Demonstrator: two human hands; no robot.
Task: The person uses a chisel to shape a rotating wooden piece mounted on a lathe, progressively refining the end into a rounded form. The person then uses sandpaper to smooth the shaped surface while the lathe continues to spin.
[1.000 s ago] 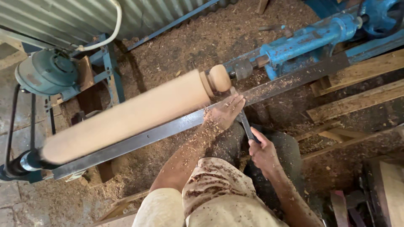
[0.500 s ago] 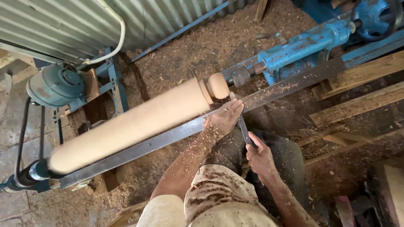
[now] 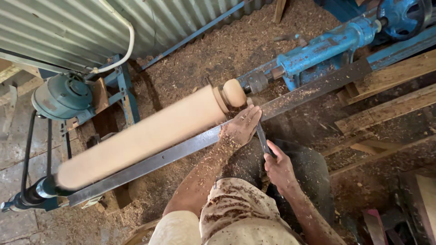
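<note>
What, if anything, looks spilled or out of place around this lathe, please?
Wood shavings lie thick over the floor and cling to the left hand and forearm. Otherwise the wooden post sits straight between its ends, and nothing looks askew.

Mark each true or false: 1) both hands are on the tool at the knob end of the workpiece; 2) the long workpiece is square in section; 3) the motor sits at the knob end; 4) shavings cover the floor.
1) True: the left hand presses the chisel on the long metal rest, and the right hand holds its handle.
2) False: the wooden workpiece is round, with a knob.
3) False: the grey-green motor is at the opposite end.
4) True: wood shavings lie thick on the floor.
</note>
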